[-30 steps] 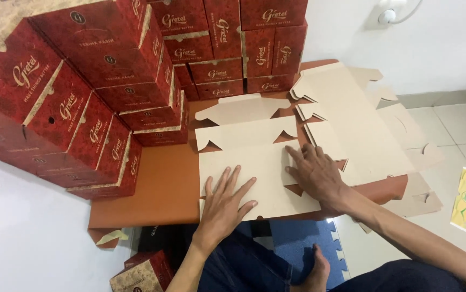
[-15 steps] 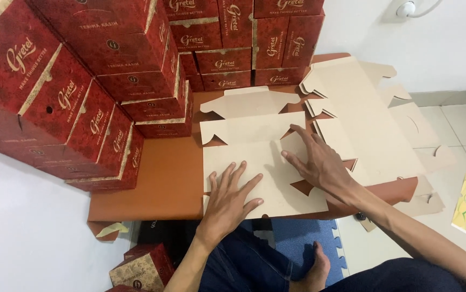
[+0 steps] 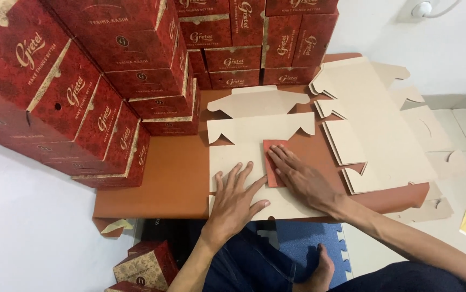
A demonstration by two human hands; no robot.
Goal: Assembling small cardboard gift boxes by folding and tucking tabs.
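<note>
Head view: the left hand (image 3: pixel 236 201) lies flat, fingers spread, on the flat cardboard box blank (image 3: pixel 249 157) at the brown table's (image 3: pixel 157 178) near edge. The right hand (image 3: pixel 300 178), open, presses down its folded red flap (image 3: pixel 272 162).

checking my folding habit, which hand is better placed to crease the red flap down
Right hand: its fingers already press on the folded red flap. The left hand lies flat beside it, holding the cardboard blank down.
</note>
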